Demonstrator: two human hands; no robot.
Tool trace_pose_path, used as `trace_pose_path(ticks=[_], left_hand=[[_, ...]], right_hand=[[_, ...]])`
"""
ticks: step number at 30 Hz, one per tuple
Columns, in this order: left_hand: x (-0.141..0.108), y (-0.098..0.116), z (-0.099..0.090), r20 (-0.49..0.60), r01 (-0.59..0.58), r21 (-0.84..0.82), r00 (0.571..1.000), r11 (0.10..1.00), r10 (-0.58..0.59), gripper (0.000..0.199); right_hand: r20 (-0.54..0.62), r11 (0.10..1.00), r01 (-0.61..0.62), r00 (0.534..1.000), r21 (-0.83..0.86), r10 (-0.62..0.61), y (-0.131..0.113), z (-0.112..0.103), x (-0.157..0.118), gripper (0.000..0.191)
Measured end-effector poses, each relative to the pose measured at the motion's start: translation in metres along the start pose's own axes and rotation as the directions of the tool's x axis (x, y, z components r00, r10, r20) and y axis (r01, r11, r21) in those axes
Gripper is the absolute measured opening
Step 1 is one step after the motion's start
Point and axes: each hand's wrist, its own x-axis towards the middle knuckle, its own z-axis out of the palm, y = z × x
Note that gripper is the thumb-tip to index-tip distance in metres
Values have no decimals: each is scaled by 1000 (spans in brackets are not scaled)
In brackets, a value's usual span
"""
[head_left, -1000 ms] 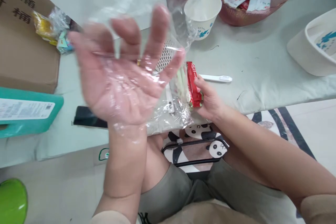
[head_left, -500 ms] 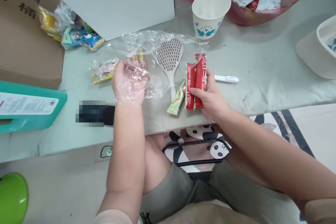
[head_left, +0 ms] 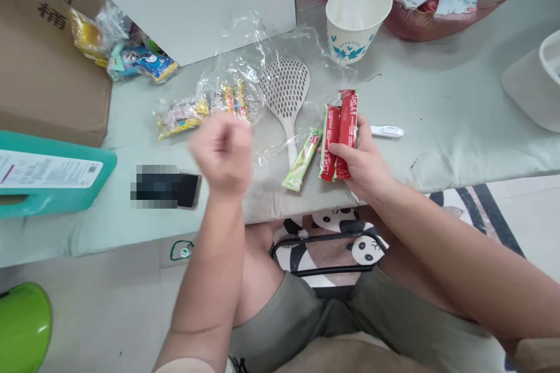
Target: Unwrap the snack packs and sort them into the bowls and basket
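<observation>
My right hand (head_left: 365, 157) is closed around narrow red snack packets (head_left: 339, 143) with green edges, its thumb across their front. My left hand (head_left: 223, 151), blurred, is curled into a fist above the table; whether anything is inside is hidden. Just beyond it lies a crumpled clear plastic bag (head_left: 249, 41), spread around a grey slotted skimmer (head_left: 285, 87) and small yellow-and-red wrapped snacks (head_left: 234, 99). A light green snack packet (head_left: 301, 160) lies between my hands, beside the skimmer's handle. Another clear-wrapped snack (head_left: 181, 116) rests to the left of the bag.
A white paper cup (head_left: 359, 23) stands at the back, near a red bowl (head_left: 415, 29) with packets. On the left are a phone (head_left: 188, 189), a teal jug (head_left: 98, 178) and a cardboard box (head_left: 52, 87). A white-handled item (head_left: 387, 131) lies right of my right hand.
My left hand has come out from under the clear plastic and curled into a fist. The bag has shifted and puffed up toward the back. My right hand still holds the red packets.
</observation>
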Motion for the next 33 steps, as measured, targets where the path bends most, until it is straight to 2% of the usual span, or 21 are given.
trace_pose_path(ticks=[1,2,3,5,8,10,13,16,19,23,27,28,30,32,33], left_hand=[[-8,9,7,160,-43,90,987,995,28,29],[-15,16,13,329,-50,183,944,982,-13,32],[-21,22,19,430,-37,296,897,954,-98,32],[-27,27,27,518,-34,475,819,879,-248,30],[-27,25,32,585,-49,582,718,812,-377,25],[-24,22,32,591,-34,592,697,805,-406,17],[-21,23,33,572,73,511,715,857,-402,14],[-23,25,38,547,204,299,764,932,-343,16],[-28,26,50,516,232,149,811,961,-276,17],[-34,29,69,554,227,46,805,973,-213,21],[-34,33,78,592,267,-50,784,962,-187,20],[-32,34,78,590,261,-73,790,963,-170,20],[-25,33,76,511,180,-73,851,981,-118,19],[-17,28,73,357,30,36,933,999,-41,19],[-13,24,72,307,-29,127,952,991,-11,20]], right_hand=[[0,1000,6,1000,5,-6,0,0,0,77],[-3,1000,12,1000,15,-12,0,0,-1,76],[-7,999,19,1000,28,-18,1,0,-1,76],[-15,998,25,1000,49,-24,0,0,-2,76],[-17,999,19,1000,51,-19,-1,-1,-2,79],[-16,999,12,1000,46,-11,-2,-1,-3,80],[-53,998,23,998,62,-19,-5,-1,-4,81],[-111,993,56,993,106,-44,-12,1,-5,77],[-127,987,77,990,144,-59,-19,0,-6,76],[-143,990,82,988,115,-65,-21,-5,-4,78],[-139,990,119,984,72,-108,-24,-9,-3,68],[-145,990,122,983,76,-110,-26,-10,-3,68],[-174,988,122,979,99,-104,-32,-13,-3,69],[-212,985,127,972,118,-100,-37,-17,-3,71],[-230,983,134,968,121,-104,-40,-20,-3,71]])
